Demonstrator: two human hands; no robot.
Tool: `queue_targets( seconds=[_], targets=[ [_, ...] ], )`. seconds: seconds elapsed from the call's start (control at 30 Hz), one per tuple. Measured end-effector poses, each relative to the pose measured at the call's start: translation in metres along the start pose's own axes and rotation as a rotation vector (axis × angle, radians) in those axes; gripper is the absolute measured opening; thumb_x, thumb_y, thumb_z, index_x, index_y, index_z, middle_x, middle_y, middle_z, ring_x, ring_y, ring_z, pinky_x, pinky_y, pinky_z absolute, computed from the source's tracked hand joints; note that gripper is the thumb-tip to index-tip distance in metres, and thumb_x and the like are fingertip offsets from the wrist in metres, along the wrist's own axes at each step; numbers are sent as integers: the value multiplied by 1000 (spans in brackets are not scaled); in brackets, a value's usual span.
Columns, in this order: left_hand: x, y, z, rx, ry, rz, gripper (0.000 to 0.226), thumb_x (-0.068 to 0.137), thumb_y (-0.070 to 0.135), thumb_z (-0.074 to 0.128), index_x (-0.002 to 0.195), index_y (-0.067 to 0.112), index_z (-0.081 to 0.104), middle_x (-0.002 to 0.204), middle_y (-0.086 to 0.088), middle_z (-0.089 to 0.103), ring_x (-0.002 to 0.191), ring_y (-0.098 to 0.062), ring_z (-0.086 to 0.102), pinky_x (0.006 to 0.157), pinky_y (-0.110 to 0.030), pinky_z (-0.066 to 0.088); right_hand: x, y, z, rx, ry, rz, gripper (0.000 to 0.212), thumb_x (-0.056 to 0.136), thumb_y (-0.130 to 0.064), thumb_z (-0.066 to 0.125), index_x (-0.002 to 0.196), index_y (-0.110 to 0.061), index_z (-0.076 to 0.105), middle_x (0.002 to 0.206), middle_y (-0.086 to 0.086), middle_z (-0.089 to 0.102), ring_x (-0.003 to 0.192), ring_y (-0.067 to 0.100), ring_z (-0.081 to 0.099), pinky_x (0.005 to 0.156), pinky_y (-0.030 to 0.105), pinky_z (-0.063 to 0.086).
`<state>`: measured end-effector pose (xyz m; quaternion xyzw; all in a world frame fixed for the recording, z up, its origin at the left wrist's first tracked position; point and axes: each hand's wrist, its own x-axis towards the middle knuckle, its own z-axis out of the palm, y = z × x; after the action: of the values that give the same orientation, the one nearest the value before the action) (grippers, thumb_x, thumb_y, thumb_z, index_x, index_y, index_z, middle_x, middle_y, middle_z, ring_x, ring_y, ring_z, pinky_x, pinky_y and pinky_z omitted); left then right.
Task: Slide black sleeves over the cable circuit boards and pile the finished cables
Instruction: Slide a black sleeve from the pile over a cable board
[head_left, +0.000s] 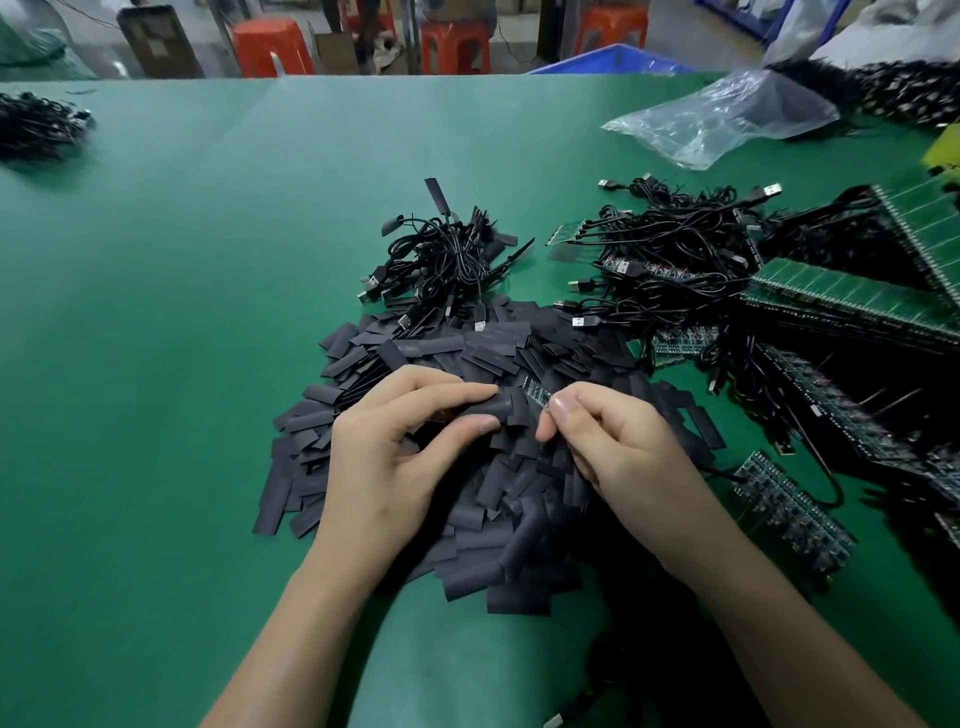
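Observation:
My left hand (400, 441) pinches a black sleeve (493, 408) between thumb and fingers, above a heap of loose flat black sleeves (467, 353). My right hand (602, 436) pinches a small circuit board (537, 394) whose end sits at the sleeve's opening. A pile of sleeved cables (447, 260) lies just beyond the heap. To the right is a tangle of USB cables with bare boards (670, 260). How far the board is inside the sleeve is hidden by my fingers.
Green circuit-board panels (852, 296) and board strips (789, 504) crowd the right side of the green table (182, 312). A clear plastic bag (727, 114) lies at the back right, another cable pile (41, 124) at the far left. Orange stools stand beyond the table.

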<state>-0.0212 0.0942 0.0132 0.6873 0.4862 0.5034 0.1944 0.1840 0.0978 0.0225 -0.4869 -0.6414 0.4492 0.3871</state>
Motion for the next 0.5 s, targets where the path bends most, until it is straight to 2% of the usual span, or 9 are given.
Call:
queue_targets(
  seconds=[0.23,0.5],
  targets=[
    [0,1,0,6,-1,15,19,86,20,79,105,16,81,100,4,71,97,-14,68,87,-18,48,-4,-5,0,-95,3,-50,33,105,-30,54,75,-20,61,53,-11,36,48,5,29,48,17,24],
    [-1,3,-1,113,-41,86,19,85,15,81,104,16,81,98,2,70,95,-7,66,86,-14,47,-7,-7,-3,-178,-41,-33,33,102,-28,58,71,-18,59,46,-14,33,43,4,29,45,14,22]
  ],
)
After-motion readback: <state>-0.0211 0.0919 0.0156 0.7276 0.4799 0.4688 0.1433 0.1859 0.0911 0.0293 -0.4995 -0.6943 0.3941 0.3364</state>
